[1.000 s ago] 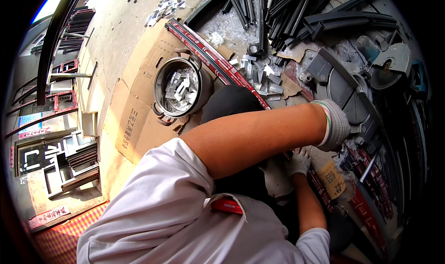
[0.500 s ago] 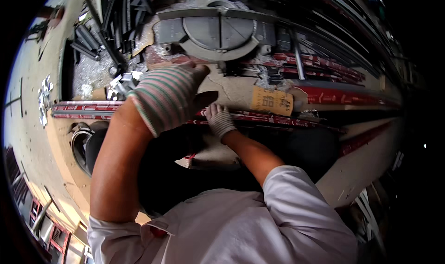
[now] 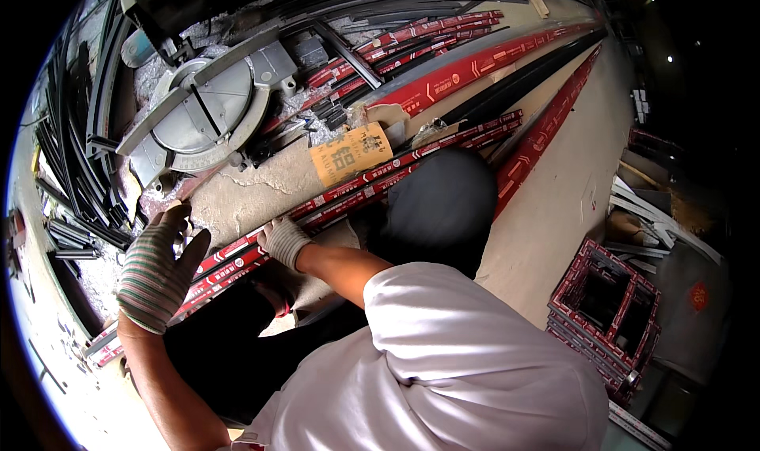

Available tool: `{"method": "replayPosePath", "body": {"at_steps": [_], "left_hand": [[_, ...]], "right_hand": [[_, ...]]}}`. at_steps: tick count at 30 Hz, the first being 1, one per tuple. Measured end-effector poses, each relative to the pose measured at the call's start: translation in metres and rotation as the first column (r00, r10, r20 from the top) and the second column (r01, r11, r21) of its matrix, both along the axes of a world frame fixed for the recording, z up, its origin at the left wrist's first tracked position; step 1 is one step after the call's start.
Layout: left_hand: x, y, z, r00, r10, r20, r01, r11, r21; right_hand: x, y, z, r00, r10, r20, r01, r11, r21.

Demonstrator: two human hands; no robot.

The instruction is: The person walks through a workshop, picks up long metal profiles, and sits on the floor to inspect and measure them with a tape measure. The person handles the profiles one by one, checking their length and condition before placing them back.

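Long profile bars in red wrapping (image 3: 229, 253) lie across my lap, slanting from lower left to upper right. My right hand (image 3: 283, 241), in a light knit glove, is closed over them with its fingers curled round the top. My left hand (image 3: 157, 269) wears a striped glove with bare fingertips. Its thumb and fingers are apart and hold nothing, just above the left part of the bars. Beyond the bars stands a grey mitre saw (image 3: 202, 115) with a round slotted table and a straight fence.
An orange printed label (image 3: 352, 157) lies on torn cardboard beside the bars. Black profiles (image 3: 87, 142) crowd the far left. More red-wrapped profiles (image 3: 467, 75) stretch to the upper right. Red-and-black frames (image 3: 606, 301) are stacked at the right, near white strips (image 3: 657, 217).
The view has swung to the right, bringing the stacked frames in. My left hand has come down from in front of the saw toward the bars' left part. My right hand stays on the bars.
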State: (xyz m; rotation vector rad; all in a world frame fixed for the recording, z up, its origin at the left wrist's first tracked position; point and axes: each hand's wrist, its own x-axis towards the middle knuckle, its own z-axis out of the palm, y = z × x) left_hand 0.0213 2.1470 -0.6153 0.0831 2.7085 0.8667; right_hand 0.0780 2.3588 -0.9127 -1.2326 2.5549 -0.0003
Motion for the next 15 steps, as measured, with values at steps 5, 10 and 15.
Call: {"method": "replayPosePath", "body": {"at_steps": [5, 10, 15], "left_hand": [[0.002, 0.000, -0.007, 0.999, 0.007, 0.053, -0.009, 1.000, 0.027], [0.000, 0.000, -0.006, 0.998, 0.006, 0.061, -0.008, 1.000, 0.023], [-0.002, 0.003, -0.005, 0.998, -0.021, 0.065, 0.020, 1.000, 0.012]], "right_hand": [[0.002, 0.001, -0.002, 0.993, -0.072, 0.098, 0.072, 0.997, 0.001], [0.012, 0.002, -0.006, 0.994, -0.105, 0.034, 0.107, 0.993, -0.048], [0.016, 0.002, -0.002, 0.985, -0.132, 0.107, 0.133, 0.991, -0.003]]}}
